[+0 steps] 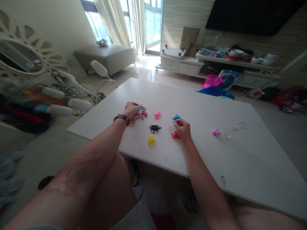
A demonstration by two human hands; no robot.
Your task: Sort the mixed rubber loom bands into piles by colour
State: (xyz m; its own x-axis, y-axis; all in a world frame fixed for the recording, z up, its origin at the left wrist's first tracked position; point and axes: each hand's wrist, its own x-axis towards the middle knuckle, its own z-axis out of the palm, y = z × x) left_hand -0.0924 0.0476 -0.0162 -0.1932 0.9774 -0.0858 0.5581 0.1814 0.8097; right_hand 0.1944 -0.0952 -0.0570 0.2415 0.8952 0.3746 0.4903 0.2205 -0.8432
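My left hand (131, 109) reaches over the far edge of a mixed pile of small coloured elastic bands (142, 113). Its fingers are pinched, and an orange-red bit shows at their tips, too small to tell whether it is held. My right hand (184, 129) is closed in a pinch between the blue bands (176, 117) and the red bands (175, 135), partly covering the red ones. Whatever its fingertips hold cannot be made out. Between my hands lie separate little heaps of pink bands (157, 115), black bands (155, 128) and yellow bands (151, 141).
On the right of the white table (206, 156) lies a clear container (240, 126) near a pink cap-like piece (216, 133). A small clear scrap (223, 181) is by the front edge. Beyond the table stand a pink basket (212, 81) and a low cabinet (179, 66).
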